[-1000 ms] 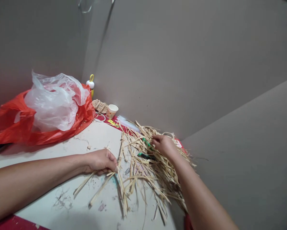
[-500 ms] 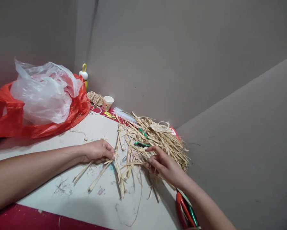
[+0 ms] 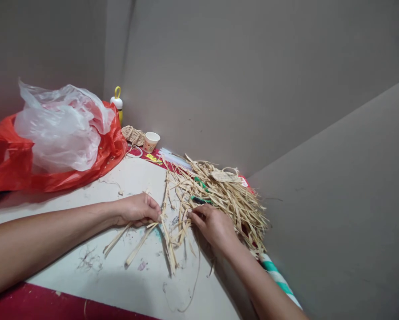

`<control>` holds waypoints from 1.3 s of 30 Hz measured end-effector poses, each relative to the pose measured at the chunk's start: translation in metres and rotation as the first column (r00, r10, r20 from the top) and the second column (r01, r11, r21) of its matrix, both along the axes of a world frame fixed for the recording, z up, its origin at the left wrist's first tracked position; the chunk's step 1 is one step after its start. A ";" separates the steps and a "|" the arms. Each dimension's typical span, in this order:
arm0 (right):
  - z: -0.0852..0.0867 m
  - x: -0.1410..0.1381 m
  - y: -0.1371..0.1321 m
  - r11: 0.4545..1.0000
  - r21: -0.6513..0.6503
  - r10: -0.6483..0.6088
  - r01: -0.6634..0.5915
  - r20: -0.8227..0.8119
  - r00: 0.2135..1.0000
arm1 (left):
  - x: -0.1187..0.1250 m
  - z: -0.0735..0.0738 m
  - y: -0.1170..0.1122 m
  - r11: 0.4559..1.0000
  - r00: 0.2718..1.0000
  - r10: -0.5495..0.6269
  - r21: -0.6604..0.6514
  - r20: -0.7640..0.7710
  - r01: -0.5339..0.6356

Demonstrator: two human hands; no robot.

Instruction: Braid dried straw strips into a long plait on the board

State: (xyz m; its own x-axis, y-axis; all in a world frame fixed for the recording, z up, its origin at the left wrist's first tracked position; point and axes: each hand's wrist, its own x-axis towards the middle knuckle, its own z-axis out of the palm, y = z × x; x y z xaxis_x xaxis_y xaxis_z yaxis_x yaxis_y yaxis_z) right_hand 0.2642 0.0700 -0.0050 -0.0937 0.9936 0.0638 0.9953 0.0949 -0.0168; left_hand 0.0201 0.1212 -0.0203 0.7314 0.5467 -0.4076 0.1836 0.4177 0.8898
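Note:
My left hand (image 3: 141, 210) is closed in a pinch on a bunch of straw strips (image 3: 166, 231), whose loose ends fan out toward me over the white board. To the right, my right hand (image 3: 212, 222) has thumb and forefinger brought together at a straw strip beside the bunch; the other fingers are curled and partly hidden. Behind this hand lies a large heap of dry straw (image 3: 242, 200). A dark and green handle (image 3: 201, 201) pokes out of the heap just above my right fingers.
A white board (image 3: 112, 284) covers the red tabletop (image 3: 52, 304). Red and clear plastic bags (image 3: 62, 133) are bundled at left. Near the wall are a yellow-and-white bottle (image 3: 117, 103), a woven straw sole (image 3: 133, 135) and a paper cup (image 3: 151, 142). A green-striped roll (image 3: 279, 278) lies right.
My right hand has moved left, closer to my left hand, and its spread fingers have closed. The red-handled object at lower right is out of sight. My left hand keeps its pinch.

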 end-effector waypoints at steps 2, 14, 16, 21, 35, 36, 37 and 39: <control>-0.002 -0.001 0.000 1.000 -0.003 -0.030 0.030 0.030 0.999 | 0.000 0.000 0.000 1.000 1.000 0.001 -0.004 -0.002 -0.001; 0.024 0.028 -0.007 0.936 0.328 -0.219 0.131 0.248 0.944 | 0.002 0.001 0.002 1.000 1.000 -0.010 0.002 -0.010 0.010; 0.026 0.026 -0.010 0.932 0.360 -0.104 0.042 0.155 0.982 | 0.002 0.001 0.002 1.000 1.000 -0.017 -0.001 -0.011 0.017; 0.017 -0.002 -0.018 0.951 0.065 0.308 -0.301 -0.253 0.917 | 0.003 0.003 0.002 1.000 1.000 -0.022 -0.001 -0.008 0.022; 0.046 0.026 -0.013 0.964 0.006 -0.151 0.265 -0.808 0.569 | 0.002 0.002 0.001 1.000 1.000 -0.024 0.015 0.005 0.024; 0.048 0.032 -0.009 0.951 -0.042 -0.200 0.307 -0.839 0.507 | 0.002 0.002 0.001 1.000 1.000 -0.023 0.014 0.004 0.023; 0.048 0.038 -0.006 0.945 -0.093 -0.233 0.313 -0.864 0.446 | 0.002 0.002 0.001 1.000 1.000 -0.021 0.013 0.004 0.021; 0.047 0.044 0.002 0.950 -0.192 -0.269 0.246 -0.903 0.335 | 0.001 0.003 0.001 1.000 1.000 -0.021 0.013 0.005 0.021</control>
State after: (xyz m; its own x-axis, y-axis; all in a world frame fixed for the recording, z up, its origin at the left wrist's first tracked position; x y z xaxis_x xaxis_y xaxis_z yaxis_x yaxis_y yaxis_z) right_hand 0.3086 0.0723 0.0417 0.2708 0.9592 -0.0813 0.3415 -0.1747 -0.9235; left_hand 0.0215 0.1217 -0.0177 0.7450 0.5364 -0.3964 0.1875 0.4020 0.8962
